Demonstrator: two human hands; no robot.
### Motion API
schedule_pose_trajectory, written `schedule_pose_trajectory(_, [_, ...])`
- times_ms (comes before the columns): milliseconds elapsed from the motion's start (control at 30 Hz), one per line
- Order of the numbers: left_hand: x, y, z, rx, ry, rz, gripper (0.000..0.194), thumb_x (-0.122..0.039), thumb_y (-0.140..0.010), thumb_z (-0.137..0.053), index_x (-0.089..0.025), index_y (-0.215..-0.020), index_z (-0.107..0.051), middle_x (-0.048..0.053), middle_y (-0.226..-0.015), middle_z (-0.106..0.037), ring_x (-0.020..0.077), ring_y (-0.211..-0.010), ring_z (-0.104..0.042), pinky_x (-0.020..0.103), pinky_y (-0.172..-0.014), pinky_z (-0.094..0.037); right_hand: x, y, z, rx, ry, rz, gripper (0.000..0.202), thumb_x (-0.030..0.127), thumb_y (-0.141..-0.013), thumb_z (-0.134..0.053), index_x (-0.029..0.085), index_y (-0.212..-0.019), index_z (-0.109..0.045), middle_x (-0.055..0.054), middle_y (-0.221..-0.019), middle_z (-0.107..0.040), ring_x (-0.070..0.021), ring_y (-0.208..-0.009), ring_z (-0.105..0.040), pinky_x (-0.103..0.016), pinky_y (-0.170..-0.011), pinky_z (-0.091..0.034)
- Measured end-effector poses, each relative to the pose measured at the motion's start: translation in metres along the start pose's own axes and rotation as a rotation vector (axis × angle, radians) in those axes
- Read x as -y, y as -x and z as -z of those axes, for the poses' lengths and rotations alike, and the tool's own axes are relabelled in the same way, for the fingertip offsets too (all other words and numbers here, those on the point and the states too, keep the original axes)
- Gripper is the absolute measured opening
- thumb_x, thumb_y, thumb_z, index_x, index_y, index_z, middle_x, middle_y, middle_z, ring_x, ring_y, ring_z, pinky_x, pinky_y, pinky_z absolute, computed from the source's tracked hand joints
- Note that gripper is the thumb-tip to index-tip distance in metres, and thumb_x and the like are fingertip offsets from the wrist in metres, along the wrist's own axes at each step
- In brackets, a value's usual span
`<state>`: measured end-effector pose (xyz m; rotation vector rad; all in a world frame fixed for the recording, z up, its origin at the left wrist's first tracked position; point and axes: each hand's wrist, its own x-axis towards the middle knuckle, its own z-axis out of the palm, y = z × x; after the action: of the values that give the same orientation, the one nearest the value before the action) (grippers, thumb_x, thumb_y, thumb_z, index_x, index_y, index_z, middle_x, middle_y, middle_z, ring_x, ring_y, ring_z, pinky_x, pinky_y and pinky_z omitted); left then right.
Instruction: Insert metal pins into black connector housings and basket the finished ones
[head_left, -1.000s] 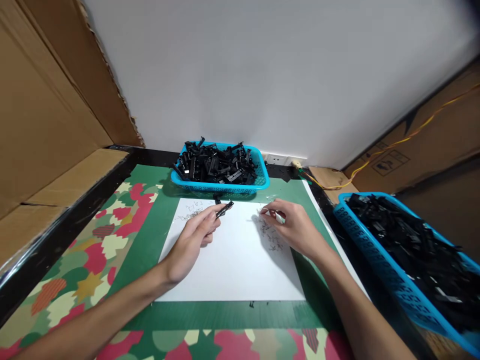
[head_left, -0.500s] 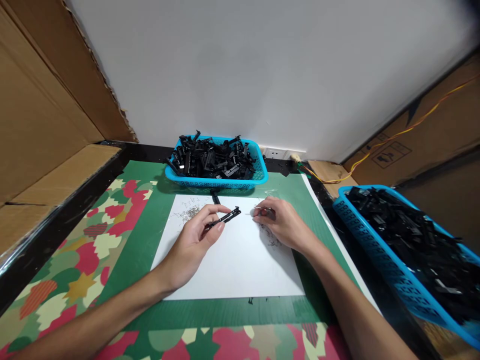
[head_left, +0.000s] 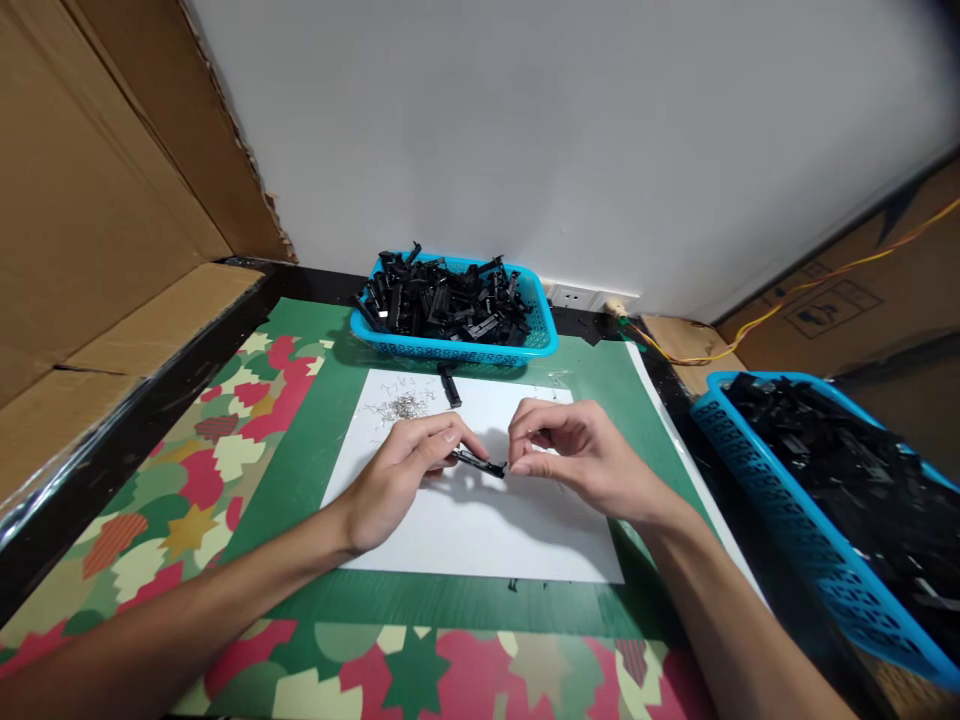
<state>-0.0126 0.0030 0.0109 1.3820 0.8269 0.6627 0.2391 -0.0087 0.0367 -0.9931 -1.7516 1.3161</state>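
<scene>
My left hand [head_left: 405, 478] is closed on a slim black plastic part [head_left: 480, 462], held low over a white sheet [head_left: 465, 540]. At the right end of that part is my right hand [head_left: 566, 450], its thumb and fingers pinched together; whatever lies between them is too small to make out. A pile of tiny metal pieces [head_left: 405, 406] is scattered on the sheet's back left. One more black part [head_left: 449, 386] lies across the sheet's back edge.
A blue basket [head_left: 450, 350] heaped with black parts stands behind the sheet. Another blue basket [head_left: 832, 555] of black parts is at the right. Cardboard [head_left: 172, 310] borders the left; a plug [head_left: 615, 308] with yellow and red wires is at the back right.
The black part in my left hand has come down and turned, its right end now pointing toward the front. My right hand has closed in beside that end. The camera view has shifted slightly.
</scene>
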Motion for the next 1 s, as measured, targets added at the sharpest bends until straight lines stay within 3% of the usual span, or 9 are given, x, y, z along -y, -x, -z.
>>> schedule_pose_trajectory(167, [-0.002, 0.000, 0.002, 0.033, -0.087, -0.066, 0.046, -0.047, -0.107, -0.047, -0.016, -0.091, -0.078, 0.006, -0.089, -0.069, 0.0199, -0.081, -0.055, 0.032, -0.073, -0.037, 0.005, 0.002, -0.004, 0.085, 0.015, 0.045, 0.011, 0.028, -0.090, -0.086, 0.019, -0.086, -0.081, -0.004, -0.086, -0.072, -0.0167, -0.081, -0.063, -0.032, -0.076, -0.047])
schedule_pose_trajectory(333, [-0.005, 0.003, 0.001, 0.071, -0.132, -0.153, 0.047, -0.041, -0.105, -0.045, -0.017, -0.074, -0.070, 0.004, -0.072, -0.062, 0.0191, -0.071, -0.051, 0.033, -0.073, -0.037, 0.014, 0.004, -0.009, 0.175, 0.079, 0.040, 0.011, 0.029, -0.092, -0.083, 0.020, -0.088, -0.082, -0.004, -0.086, -0.073, -0.0168, -0.080, -0.065, -0.031, -0.073, -0.050])
schedule_pose_trajectory(467, [-0.002, 0.003, 0.001, 0.087, -0.181, -0.172, 0.048, -0.044, -0.105, -0.044, -0.018, -0.073, -0.069, 0.003, -0.070, -0.059, 0.0191, -0.069, -0.048, 0.033, -0.071, -0.036, 0.016, 0.005, -0.013, 0.203, 0.059, 0.028, 0.010, 0.028, -0.092, -0.083, 0.019, -0.089, -0.082, -0.004, -0.088, -0.073, -0.0167, -0.080, -0.068, -0.031, -0.074, -0.052])
schedule_pose_trajectory(800, [-0.004, 0.002, 0.000, 0.079, -0.147, -0.158, 0.046, -0.041, -0.105, -0.045, -0.018, -0.072, -0.067, 0.002, -0.070, -0.060, 0.0178, -0.070, -0.049, 0.033, -0.073, -0.035, 0.018, 0.005, -0.019, 0.154, 0.046, 0.067, 0.007, 0.026, -0.092, -0.083, 0.020, -0.089, -0.082, -0.005, -0.090, -0.074, -0.0169, -0.081, -0.068, -0.031, -0.074, -0.053])
schedule_pose_trajectory(1000, [-0.003, 0.002, -0.005, 0.148, 0.176, -0.023, 0.042, -0.053, -0.106, -0.043, -0.020, -0.089, -0.063, 0.000, -0.077, -0.049, 0.0168, -0.069, -0.040, 0.031, -0.066, -0.032, 0.012, 0.002, -0.030, -0.052, 0.045, 0.127, 0.011, 0.031, -0.093, -0.083, 0.021, -0.091, -0.081, -0.005, -0.088, -0.073, -0.0186, -0.082, -0.066, -0.034, -0.076, -0.051])
